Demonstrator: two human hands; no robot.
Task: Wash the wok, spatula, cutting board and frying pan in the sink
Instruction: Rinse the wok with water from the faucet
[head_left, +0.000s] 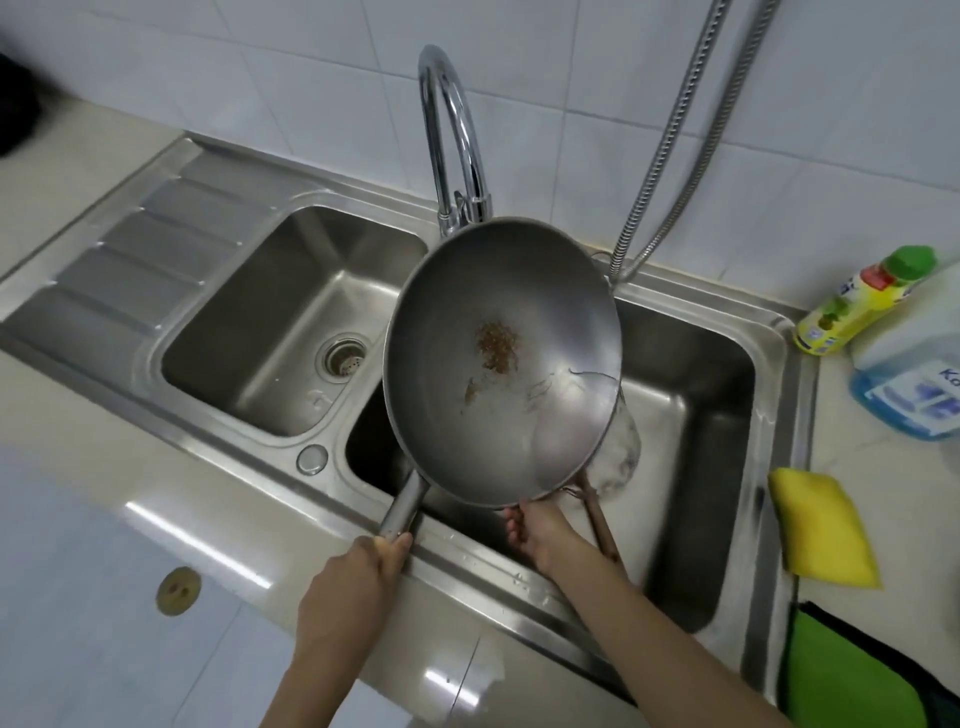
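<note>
wok (501, 364) blocks right basin (691, 415); left basin (270, 291) open

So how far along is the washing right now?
Nothing looks finished. In hand: the wok, tilted over the right basin, left hand on its handle, right hand at the rim; brown residue remains inside. The sponge lies unused. Cutting board and frying pan are not in view.

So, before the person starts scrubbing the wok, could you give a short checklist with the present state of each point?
1. Left hand grips the wok handle: ok.
2. Right hand supports the rim: ok.
3. Wok is over the right basin: ok.
4. Brown residue rinsed off: not ok.
5. Yellow sponge in hand: not ok, it lies on the counter.
6. Faucet running: cannot tell.
</note>
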